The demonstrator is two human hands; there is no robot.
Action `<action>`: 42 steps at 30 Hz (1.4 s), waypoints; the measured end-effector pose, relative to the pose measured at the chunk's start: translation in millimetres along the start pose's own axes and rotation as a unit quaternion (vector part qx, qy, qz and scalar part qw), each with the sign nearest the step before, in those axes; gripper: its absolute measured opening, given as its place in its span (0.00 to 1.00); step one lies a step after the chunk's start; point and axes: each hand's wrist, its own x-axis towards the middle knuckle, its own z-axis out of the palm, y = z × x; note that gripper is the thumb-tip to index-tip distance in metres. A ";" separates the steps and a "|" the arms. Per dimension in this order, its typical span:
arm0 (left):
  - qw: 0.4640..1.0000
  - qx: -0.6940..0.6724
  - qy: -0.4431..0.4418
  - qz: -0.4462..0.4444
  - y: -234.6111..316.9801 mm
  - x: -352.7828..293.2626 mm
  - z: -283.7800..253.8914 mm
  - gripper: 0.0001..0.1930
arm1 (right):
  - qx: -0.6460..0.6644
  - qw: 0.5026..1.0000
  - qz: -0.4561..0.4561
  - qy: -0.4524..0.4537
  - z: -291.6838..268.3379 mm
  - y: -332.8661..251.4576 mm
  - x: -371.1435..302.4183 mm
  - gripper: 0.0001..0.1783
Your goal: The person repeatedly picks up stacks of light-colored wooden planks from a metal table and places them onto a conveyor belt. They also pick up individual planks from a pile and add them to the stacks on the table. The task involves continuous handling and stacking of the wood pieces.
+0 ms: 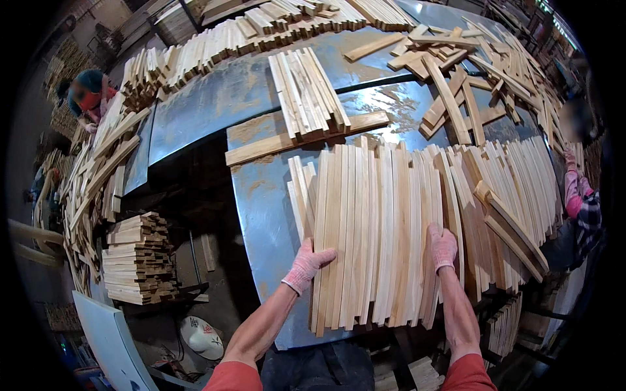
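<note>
A row of pale wooden slats (372,228) stands side by side on the metal table (261,215), their near ends jutting past its front edge. My left hand (306,266), in a pinkish knit glove, grips the row's left side with the thumb over the top; its other fingers are mostly hidden. Against the right part of the row, my right hand (443,247) wears a similar glove and clasps the slats from that side. Left of the row, a few shorter-looking slats (300,195) lean apart from it. More slats (515,182) continue to the right of my right hand.
A small bundle of slats (305,94) rests across a board (277,146) farther back. Loose boards (456,98) lie jumbled at far right. A stacked pile (139,260) stands lower left near a white helmet-like object (202,337). Other people (91,98) work at left and right (580,192).
</note>
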 end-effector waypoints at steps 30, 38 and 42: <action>0.946 -0.176 0.170 0.212 -36.1 -387.5 -240.1 0.40 | 0.172 0.927 -0.323 -0.079 63.2 -215.3 -277.8 0.36; 0.841 -0.245 0.349 0.333 -127.3 -627.9 -394.0 0.34 | 0.181 0.822 -0.509 -0.180 128.4 -370.2 -606.9 0.33; 0.766 -0.280 0.460 0.351 -190.4 -734.2 -443.5 0.39 | 0.139 0.744 -0.611 -0.232 179.9 -405.2 -774.9 0.33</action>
